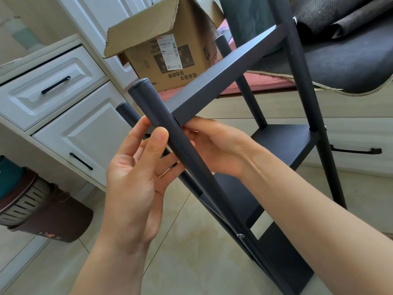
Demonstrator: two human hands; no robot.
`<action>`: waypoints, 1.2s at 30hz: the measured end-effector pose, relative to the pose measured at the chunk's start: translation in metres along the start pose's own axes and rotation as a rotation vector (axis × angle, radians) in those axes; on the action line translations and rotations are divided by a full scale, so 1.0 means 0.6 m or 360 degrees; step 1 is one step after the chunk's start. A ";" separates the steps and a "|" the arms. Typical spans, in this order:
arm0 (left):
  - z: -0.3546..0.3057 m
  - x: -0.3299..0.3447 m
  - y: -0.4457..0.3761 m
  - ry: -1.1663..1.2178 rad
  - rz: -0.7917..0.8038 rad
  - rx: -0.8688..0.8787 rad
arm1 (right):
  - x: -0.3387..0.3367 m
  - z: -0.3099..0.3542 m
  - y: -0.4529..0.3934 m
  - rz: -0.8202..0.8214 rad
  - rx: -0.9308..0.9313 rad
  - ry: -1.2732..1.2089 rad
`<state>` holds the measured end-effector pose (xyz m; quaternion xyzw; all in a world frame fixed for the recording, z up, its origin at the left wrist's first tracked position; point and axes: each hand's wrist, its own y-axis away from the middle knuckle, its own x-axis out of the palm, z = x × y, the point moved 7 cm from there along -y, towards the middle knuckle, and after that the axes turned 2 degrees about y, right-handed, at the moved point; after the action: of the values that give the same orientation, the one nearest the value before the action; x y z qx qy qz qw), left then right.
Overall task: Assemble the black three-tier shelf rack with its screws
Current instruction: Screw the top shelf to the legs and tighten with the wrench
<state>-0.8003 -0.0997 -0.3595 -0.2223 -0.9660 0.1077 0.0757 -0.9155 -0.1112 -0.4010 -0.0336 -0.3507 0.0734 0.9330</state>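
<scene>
We steadied the rack's near post [170, 133] with our left hand [136, 167], thumb and fingers pinching it, while our right hand [214, 145] pinched under the top shelf [223, 73] corner, probably aligning the joint for a screw.

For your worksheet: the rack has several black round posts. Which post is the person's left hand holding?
The nearest post, running diagonally across the middle of the view: the left hand has thumb and fingers around it just below the upper shelf. The other posts are untouched.
</scene>
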 end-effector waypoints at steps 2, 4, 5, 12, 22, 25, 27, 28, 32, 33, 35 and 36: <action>0.000 0.001 0.000 -0.0004 0.0001 -0.0006 | 0.003 -0.001 -0.001 -0.0013 -0.0002 0.0024; 0.000 0.002 0.000 -0.0006 0.0004 -0.0003 | 0.003 0.000 -0.001 -0.0024 -0.0027 0.0006; 0.000 0.002 -0.001 -0.0009 0.0002 0.0000 | 0.003 0.000 -0.001 -0.0024 -0.0043 -0.0013; -0.001 0.002 0.000 -0.0009 0.0001 0.0005 | 0.001 -0.001 0.004 -0.0014 -0.0029 -0.0043; -0.001 0.002 0.000 -0.0006 -0.0012 -0.0003 | -0.001 0.005 0.006 -0.0035 -0.0051 -0.0109; -0.001 0.002 0.001 0.0002 -0.0020 -0.0018 | -0.003 0.002 0.006 -0.0051 -0.0024 -0.0058; 0.000 0.003 0.002 0.0012 -0.0016 -0.0021 | 0.000 -0.002 0.005 -0.0073 -0.0012 -0.0032; 0.001 0.003 0.003 0.0018 -0.0012 -0.0018 | 0.002 -0.004 0.004 -0.0082 -0.0006 -0.0018; 0.000 0.001 0.000 0.0007 -0.0014 -0.0023 | 0.006 -0.002 0.005 -0.0069 -0.0062 -0.0033; 0.000 0.001 0.000 0.0000 -0.0015 -0.0023 | 0.005 0.002 0.006 -0.0057 -0.0089 -0.0081; -0.001 0.002 -0.001 -0.0006 -0.0021 -0.0019 | 0.005 0.006 0.008 -0.0013 -0.0098 -0.0170; -0.001 0.001 -0.002 -0.0006 -0.0024 -0.0014 | 0.005 0.006 0.008 0.0010 -0.0076 -0.0175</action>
<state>-0.8015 -0.1003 -0.3588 -0.2151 -0.9683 0.1034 0.0736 -0.9159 -0.1056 -0.3970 -0.0527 -0.4030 0.0697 0.9110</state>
